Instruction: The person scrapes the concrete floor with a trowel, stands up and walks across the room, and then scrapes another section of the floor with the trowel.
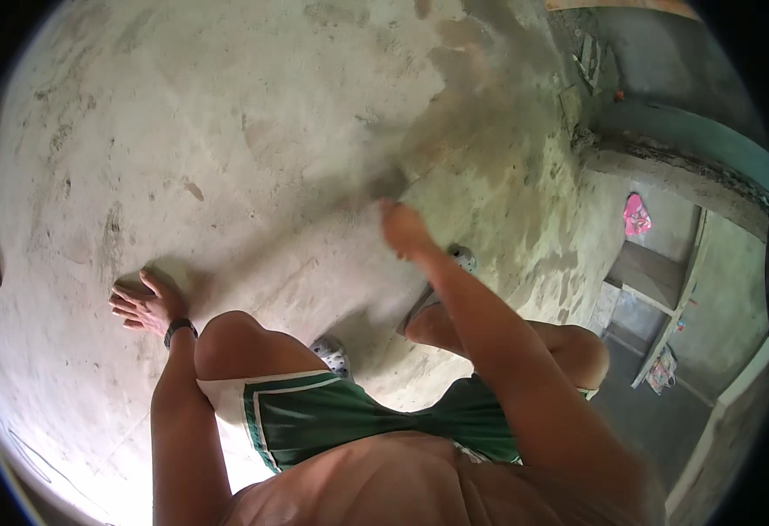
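Tool (386, 184), dark and blurred, kind unclear, held in closed right hand (406, 231); left hand (150, 303) flat on concrete floor (183, 105), fingers spread, gripping nothing.

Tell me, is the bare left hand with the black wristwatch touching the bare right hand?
Apart. The head view shows mottled grey concrete floor between the left hand, fingers spread, and the blurred right hand.

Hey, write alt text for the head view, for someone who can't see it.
A crouching person in green shorts rests the left hand flat on a stained grey floor, while the right hand seems to hold a dark thing too blurred to identify. A pink item shows at the right.
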Motion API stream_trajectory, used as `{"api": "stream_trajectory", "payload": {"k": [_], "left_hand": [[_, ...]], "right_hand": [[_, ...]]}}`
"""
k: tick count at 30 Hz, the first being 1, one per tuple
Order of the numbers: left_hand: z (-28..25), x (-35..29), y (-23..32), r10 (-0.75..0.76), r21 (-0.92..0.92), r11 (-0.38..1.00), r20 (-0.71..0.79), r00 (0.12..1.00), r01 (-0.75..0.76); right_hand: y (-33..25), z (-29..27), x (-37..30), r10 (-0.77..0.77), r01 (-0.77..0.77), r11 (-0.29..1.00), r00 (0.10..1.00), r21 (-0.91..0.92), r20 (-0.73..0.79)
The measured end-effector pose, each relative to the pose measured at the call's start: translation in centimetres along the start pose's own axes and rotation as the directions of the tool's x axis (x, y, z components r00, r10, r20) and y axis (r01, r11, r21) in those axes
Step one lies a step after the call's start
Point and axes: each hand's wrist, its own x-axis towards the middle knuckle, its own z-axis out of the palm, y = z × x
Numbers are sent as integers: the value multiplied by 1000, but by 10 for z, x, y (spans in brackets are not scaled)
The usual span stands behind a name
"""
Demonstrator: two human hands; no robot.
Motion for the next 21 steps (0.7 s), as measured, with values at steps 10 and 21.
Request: {"api": "stream_trajectory", "payload": {"k": [10,21], "left_hand": [[4,-3,12,33,-31,999,3,999,-33],[-1,-1,6,10,17,1000,0,1000,-10]], "right_hand": [[21,-74,40,118,-107,987,989,118,-89],[-3,-49,42,-59,58,998,997,-9,-43]]}}
